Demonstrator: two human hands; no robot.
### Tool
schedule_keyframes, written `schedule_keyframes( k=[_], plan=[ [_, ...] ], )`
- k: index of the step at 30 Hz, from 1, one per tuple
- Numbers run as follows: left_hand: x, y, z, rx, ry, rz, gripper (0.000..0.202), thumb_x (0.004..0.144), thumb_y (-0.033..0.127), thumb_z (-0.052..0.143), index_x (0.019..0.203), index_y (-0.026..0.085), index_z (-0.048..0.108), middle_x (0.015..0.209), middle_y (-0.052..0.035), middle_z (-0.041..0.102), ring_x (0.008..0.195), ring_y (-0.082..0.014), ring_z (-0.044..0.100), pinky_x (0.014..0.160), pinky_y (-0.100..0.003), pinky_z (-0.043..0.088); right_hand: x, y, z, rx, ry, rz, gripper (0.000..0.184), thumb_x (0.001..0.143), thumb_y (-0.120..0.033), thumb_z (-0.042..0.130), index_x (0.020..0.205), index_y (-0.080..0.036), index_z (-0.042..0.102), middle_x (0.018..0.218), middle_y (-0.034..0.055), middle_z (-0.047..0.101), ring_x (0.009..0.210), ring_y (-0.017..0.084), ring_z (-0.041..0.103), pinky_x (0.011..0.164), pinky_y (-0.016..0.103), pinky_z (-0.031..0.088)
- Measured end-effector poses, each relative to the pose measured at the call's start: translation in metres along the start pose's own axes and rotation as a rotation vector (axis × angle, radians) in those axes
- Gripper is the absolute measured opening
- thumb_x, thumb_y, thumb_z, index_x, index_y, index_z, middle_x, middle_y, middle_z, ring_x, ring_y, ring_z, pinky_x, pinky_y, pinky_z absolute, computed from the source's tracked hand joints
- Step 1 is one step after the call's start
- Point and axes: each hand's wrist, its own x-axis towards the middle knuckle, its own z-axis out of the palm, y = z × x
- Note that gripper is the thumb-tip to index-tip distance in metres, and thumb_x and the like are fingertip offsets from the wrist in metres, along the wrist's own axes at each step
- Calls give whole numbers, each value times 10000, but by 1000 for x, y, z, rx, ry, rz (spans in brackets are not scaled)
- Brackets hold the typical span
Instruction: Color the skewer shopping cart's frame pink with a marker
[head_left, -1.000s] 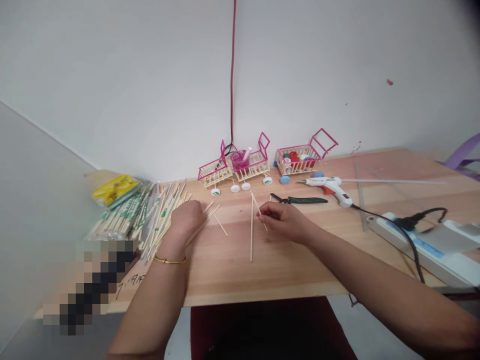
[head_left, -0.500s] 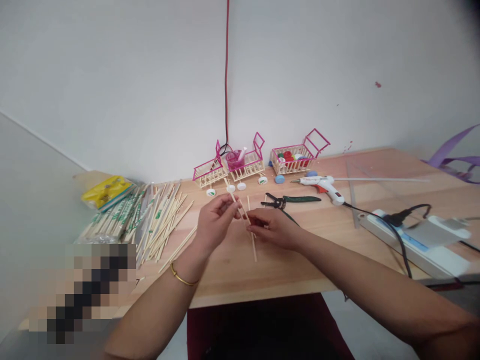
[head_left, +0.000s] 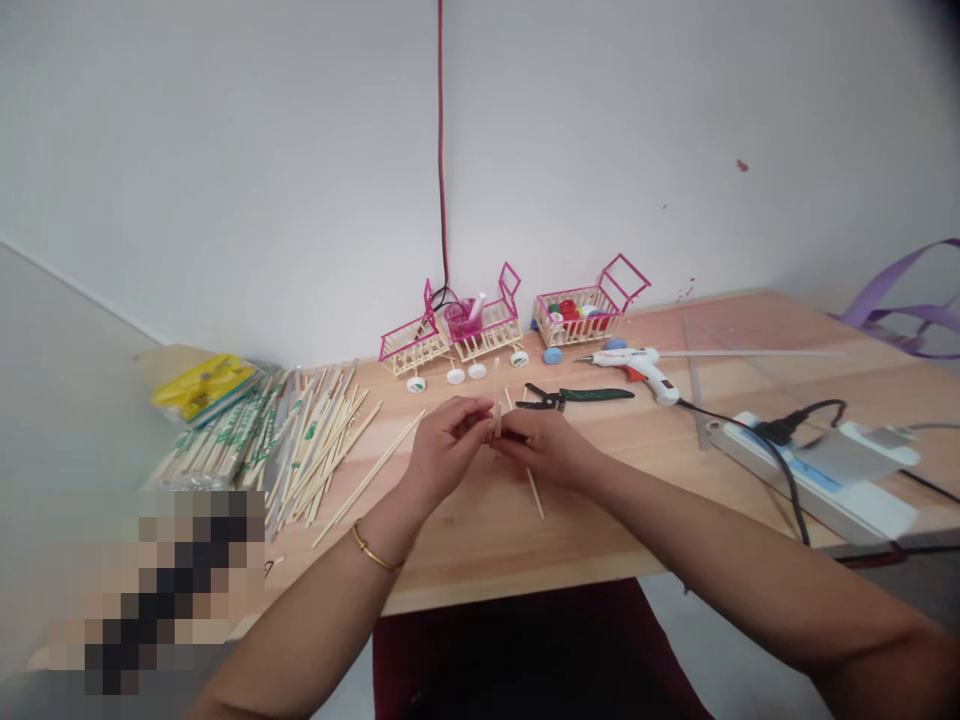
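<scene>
My left hand and my right hand meet above the middle of the wooden table. Both pinch thin bamboo sticks between their fingertips; one stick end pokes up between the hands and another slants down past my right hand toward the table's front. A big pile of loose and wrapped chopsticks lies just left of my left hand.
Three small stick carts with pink frames stand at the back by the wall. Black-and-green pliers, a white glue gun and a power strip with a black cable lie to the right. A yellow packet sits far left.
My left hand left the chopstick pile and came right to meet my right hand. Both hands now hold the sticks lifted off the table. The camera view shifted slightly right.
</scene>
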Motion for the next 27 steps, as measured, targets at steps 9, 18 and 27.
schedule_keyframes(
  k=[9,18,27],
  plan=[
    [0,4,0,37,-82,16,105,825,216,614,742,172,661,752,-29,618,745,-144,588,712,-271,460,0,6,9,-141,-88,-3,116,864,-211,622,770,-158,665,733,47,703,678,158,618,620,234,369],
    [-5,7,3,-177,-74,-49,135,816,292,648,776,168,680,759,-23,638,709,-129,579,706,-268,471,-1,2,10,-161,-121,-54,134,912,-221,550,882,-163,668,875,78,730,776,187,655,684,256,409],
    [-4,5,6,-212,-10,-103,131,798,305,670,793,181,711,798,-29,684,749,-144,613,744,-271,493,1,-3,10,-189,-166,17,139,903,-215,551,886,-148,672,886,97,731,788,204,660,691,273,421]
  ],
)
